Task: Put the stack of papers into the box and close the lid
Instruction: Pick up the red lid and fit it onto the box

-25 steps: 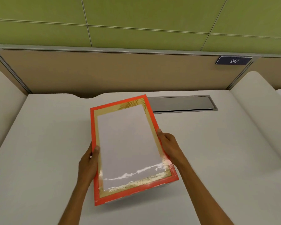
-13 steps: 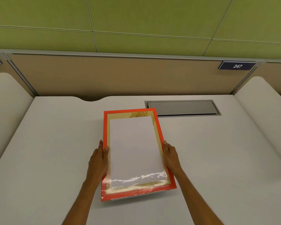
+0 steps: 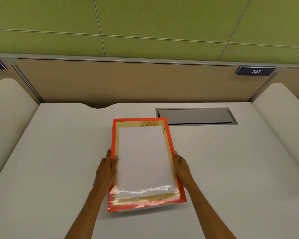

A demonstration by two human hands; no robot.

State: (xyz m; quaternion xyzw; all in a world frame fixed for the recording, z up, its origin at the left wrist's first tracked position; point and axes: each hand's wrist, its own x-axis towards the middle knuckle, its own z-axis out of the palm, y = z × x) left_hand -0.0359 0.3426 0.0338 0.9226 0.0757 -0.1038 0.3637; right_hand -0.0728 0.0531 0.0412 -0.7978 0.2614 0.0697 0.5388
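Observation:
A flat box (image 3: 113, 135) with an orange-red rim lies lengthwise in the middle of the white desk (image 3: 59, 152). A glossy clear window in its lid shows the white stack of papers (image 3: 143, 161) on a gold lining inside. A sliver of the white base shows under the near edge. My left hand (image 3: 105, 171) grips the box's left long side, thumb on the rim. On the right long side, my right hand (image 3: 181, 166) holds the box. Whether the near end rests on the desk or is slightly raised, I cannot tell.
A grey cable hatch (image 3: 195, 116) is set into the desk just behind and right of the box. A tan partition (image 3: 128, 80) with a plate reading 247 (image 3: 255, 71) closes the back. Rounded white dividers (image 3: 10, 104) (image 3: 280, 109) flank the desk.
The box has turned from a tilted, raised position to nearly square with the desk and come down lower. Both hands kept their hold on its sides.

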